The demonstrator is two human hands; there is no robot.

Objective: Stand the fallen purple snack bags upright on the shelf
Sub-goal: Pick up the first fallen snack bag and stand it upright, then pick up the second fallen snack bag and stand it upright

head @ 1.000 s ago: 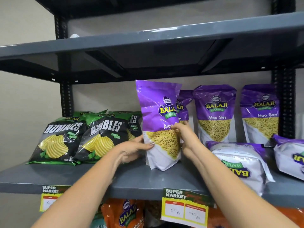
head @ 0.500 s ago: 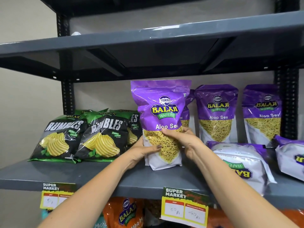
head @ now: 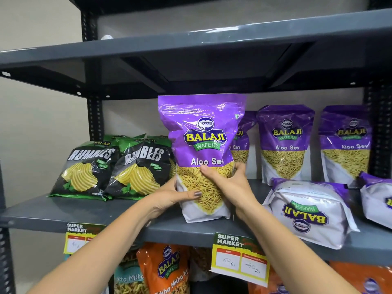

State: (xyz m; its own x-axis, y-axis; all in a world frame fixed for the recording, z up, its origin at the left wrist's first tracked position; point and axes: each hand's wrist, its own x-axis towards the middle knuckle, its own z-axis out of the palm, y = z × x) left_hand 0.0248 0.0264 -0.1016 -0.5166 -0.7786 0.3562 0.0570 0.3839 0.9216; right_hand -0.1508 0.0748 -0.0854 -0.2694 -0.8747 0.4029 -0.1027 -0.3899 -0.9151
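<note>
On the grey shelf (head: 89,215), the upright purple bag (head: 201,149) is clasped between left hand (head: 169,196) and right hand (head: 231,183), fingers curled round its lower half.

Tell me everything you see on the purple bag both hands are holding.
The held Aloo Sev bag is a glossy plastic stand-up pouch: purple top with the Balaji Wafers logo, a window showing yellow sev, white lower corners. It stands upright, facing forward, its base on the grey shelf near the front edge. The left hand grips its lower left side, the right hand its lower right, thumbs across the front.
</note>
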